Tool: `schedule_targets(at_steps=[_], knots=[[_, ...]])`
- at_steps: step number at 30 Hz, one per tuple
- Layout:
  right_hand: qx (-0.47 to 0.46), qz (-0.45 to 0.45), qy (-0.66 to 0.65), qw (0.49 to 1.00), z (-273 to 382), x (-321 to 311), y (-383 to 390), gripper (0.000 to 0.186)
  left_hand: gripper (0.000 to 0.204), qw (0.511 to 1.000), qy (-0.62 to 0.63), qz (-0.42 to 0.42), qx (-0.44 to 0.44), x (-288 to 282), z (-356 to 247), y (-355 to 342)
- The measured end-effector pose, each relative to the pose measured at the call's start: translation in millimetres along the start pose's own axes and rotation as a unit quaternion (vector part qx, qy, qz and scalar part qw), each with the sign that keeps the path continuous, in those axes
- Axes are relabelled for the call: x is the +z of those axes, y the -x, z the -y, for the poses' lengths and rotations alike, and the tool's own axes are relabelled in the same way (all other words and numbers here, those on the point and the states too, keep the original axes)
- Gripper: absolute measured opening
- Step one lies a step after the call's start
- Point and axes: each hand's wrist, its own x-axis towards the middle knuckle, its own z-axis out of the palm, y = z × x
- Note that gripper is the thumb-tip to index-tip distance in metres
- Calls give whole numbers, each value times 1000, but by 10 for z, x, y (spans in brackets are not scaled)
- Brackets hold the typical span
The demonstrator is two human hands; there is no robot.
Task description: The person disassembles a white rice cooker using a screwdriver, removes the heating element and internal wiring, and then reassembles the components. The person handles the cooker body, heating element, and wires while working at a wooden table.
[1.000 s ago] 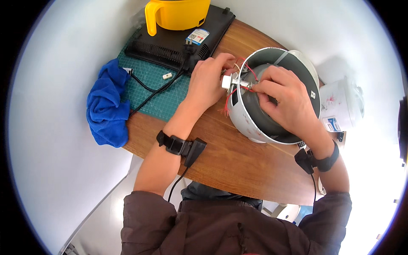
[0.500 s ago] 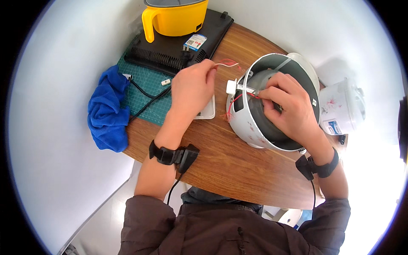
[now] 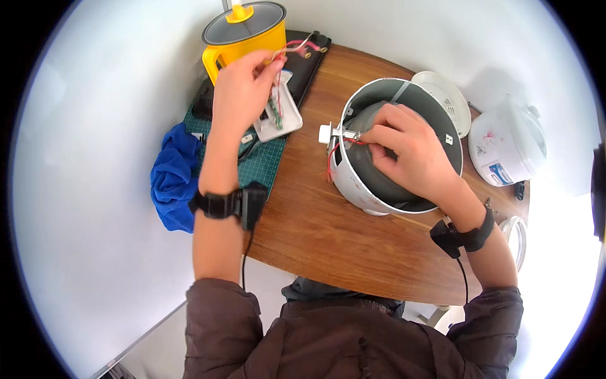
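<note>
Head view, contents of the counter (image 3: 303,234) and both hands:
Left hand (image 3: 243,95): raised at upper left, well apart from the right; thumb and fingers are pinching red and white wires (image 3: 291,48), whose ends are sticking out to the right past the fingertips.
White panel (image 3: 290,117), shallow, with a green circuit board (image 3: 276,114): showing just below the left hand; whether it is hanging or resting cannot be told.
Right hand (image 3: 410,148): reaching over the open housing, its fingertips closing on the inner end of a metal lever (image 3: 346,134).
Housing (image 3: 355,183), round, white with printed flowers, grey inside: standing right of centre; the lever is crossing its left rim, white tip outward, and red strands (image 3: 329,165) are hanging beside the wall.
Yellow jug (image 3: 262,42), grey-lidded: sitting on a flat black appliance (image 3: 303,72).
Green mat (image 3: 271,159): lying beneath the panel's area, a blue cloth (image 3: 173,183) bunching at its left.
White dish (image 3: 453,98): lying behind the housing.
White lidded pot (image 3: 499,148), flower-printed: standing at far right
</note>
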Motion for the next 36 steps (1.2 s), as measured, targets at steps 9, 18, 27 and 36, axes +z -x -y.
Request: schedule_targets(at_steps=[9, 18, 27, 36], knots=[[17, -35, -4, 999, -65, -42, 129, 13, 22, 980, 13, 149, 132, 946, -308, -1254], [33, -44, -14, 998, -125, -11, 184, 13, 14, 964, 22, 249, 92, 1870, 214, -1400], [44, -51, -19, 998, -130, -32, 167, 15, 54, 986, 10, 129, 107, 1393, 124, -1157], [67, -54, -42, 995, -69, -50, 155, 18, 28, 919, 379, 72, 82, 376, -303, 308]])
